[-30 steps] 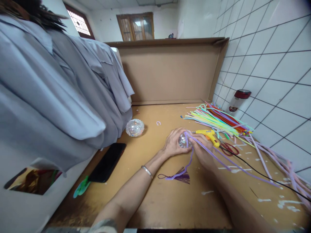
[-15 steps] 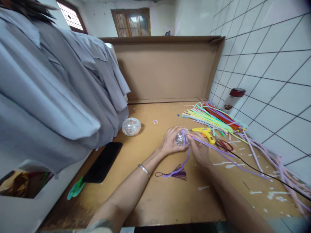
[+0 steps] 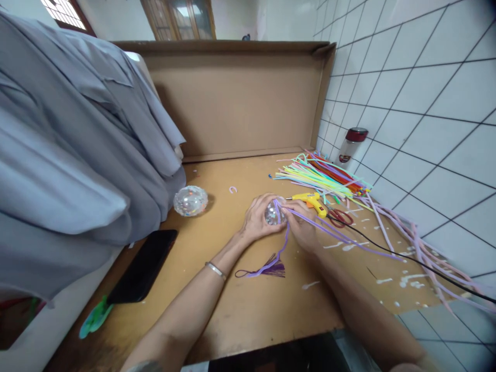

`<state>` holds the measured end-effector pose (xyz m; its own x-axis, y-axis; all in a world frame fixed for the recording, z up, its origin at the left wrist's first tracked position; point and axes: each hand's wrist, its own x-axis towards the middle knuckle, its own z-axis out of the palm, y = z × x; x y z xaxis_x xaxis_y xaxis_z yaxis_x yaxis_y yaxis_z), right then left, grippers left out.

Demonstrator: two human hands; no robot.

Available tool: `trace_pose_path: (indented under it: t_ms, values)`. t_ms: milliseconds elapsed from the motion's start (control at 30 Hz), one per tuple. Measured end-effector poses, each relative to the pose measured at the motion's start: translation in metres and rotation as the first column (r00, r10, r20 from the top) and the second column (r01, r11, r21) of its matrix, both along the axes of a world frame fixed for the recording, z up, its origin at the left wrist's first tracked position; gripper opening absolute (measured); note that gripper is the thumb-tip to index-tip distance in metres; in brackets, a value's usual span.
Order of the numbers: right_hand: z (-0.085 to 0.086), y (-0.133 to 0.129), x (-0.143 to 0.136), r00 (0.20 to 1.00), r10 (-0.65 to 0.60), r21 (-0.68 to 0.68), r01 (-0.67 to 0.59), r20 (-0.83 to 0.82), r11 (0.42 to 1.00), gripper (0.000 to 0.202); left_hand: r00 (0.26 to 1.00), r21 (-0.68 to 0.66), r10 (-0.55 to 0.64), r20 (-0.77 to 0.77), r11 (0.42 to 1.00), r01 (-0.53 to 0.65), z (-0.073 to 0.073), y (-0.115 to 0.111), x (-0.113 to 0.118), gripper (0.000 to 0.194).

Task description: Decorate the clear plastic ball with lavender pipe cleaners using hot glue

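Observation:
My left hand [image 3: 258, 218] is wrapped round a clear faceted ball [image 3: 272, 214] from its left side, just above the table. My right hand [image 3: 301, 226] pinches purple pipe cleaners [image 3: 325, 227] against the ball's upper right. One strand crosses the ball's face, one hangs down toward me, and others trail off to the right. Below the hands lies a dark purple tassel [image 3: 276, 268] with a loop at its left end; the hanging strand rests over it. Where the strands meet the ball is partly hidden by my right fingers.
A yellow glue gun [image 3: 312, 202] with a black cord and red-handled scissors [image 3: 341, 218] lie right of my hands. Behind them is a pile of coloured pipe cleaners [image 3: 321, 178]. A clear bowl-like piece [image 3: 190, 200], a black phone [image 3: 143, 266] and hanging grey cloth [image 3: 89, 139] are at left.
The whole view has shifted, so things appear further left and slightly higher. My hands keep the same hold on the ball and the purple strands.

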<state>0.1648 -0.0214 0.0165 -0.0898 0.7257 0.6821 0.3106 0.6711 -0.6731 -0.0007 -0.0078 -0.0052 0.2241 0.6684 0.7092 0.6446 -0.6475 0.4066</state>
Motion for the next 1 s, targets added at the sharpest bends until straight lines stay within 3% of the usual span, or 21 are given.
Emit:
trace_pose_path:
  t_ms: [433, 767, 1000]
  values:
    - [-0.0022, 0.0017, 0.0014, 1.000, 0.028, -0.035, -0.028, -0.006, 0.999, 0.022, 1.000, 0.002, 0.000, 0.015, 1.000, 0.000, 0.0013, -0.0007, -0.0011, 0.069]
    - [-0.0008, 0.0008, 0.0011, 0.999, 0.027, -0.050, -0.029, -0.039, 0.998, 0.022, 0.986, -0.114, 0.056, 0.159, 0.993, -0.038, -0.0025, 0.0031, 0.0005, 0.073]
    - [-0.0053, 0.0023, -0.0003, 0.995, -0.060, -0.056, 0.065, 0.085, 0.996, 0.026, 0.977, -0.133, 0.071, 0.200, 0.990, -0.045, -0.0052, 0.0048, 0.0020, 0.071]
